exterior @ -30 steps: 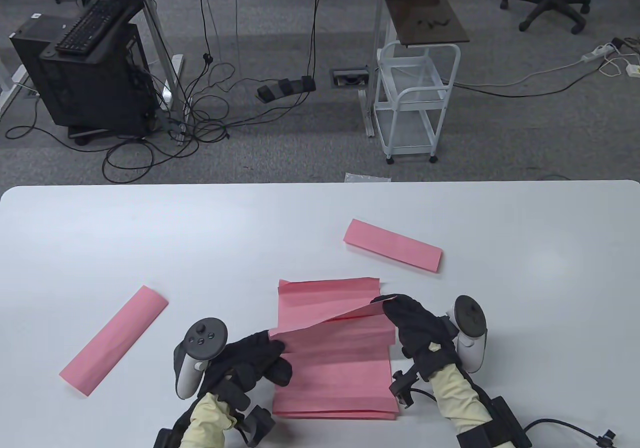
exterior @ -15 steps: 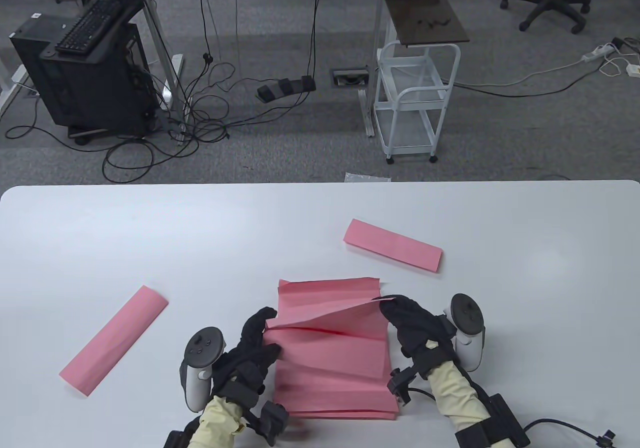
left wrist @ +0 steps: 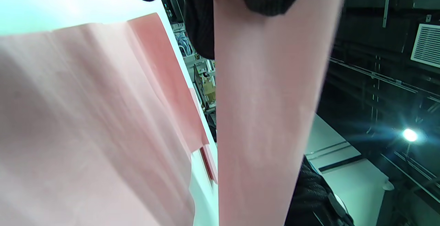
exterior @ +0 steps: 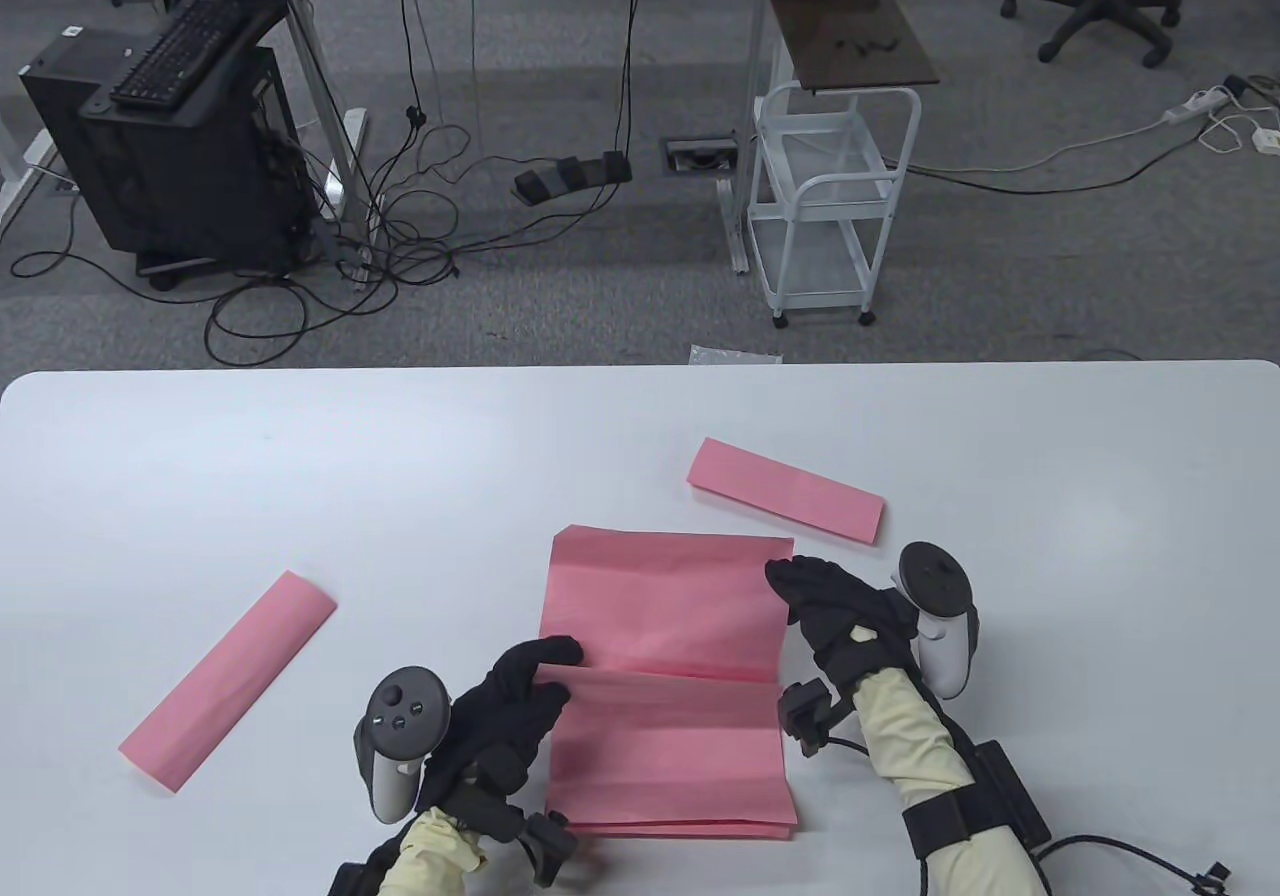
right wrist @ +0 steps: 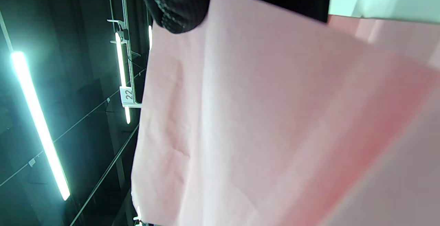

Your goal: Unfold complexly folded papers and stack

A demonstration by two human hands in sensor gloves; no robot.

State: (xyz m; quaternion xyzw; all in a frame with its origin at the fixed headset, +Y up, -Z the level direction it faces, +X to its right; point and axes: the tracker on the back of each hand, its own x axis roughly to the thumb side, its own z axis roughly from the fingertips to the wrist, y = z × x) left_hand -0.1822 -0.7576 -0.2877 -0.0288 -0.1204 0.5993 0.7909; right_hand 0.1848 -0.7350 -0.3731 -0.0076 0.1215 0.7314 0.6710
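Left grip (exterior: 520, 696) | right grip (exterior: 830, 601) | both hold pink sheet (exterior: 665, 606) edges

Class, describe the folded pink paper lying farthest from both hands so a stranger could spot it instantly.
Start at the white table and go to its left side. The folded strip lies there slanted, alone, left of the left hand. The other strip sits beyond the right hand.

Both wrist views blurred; pink sheet (exterior: 665, 606) covers the stack (exterior: 670, 766) beneath, layer count unclear.
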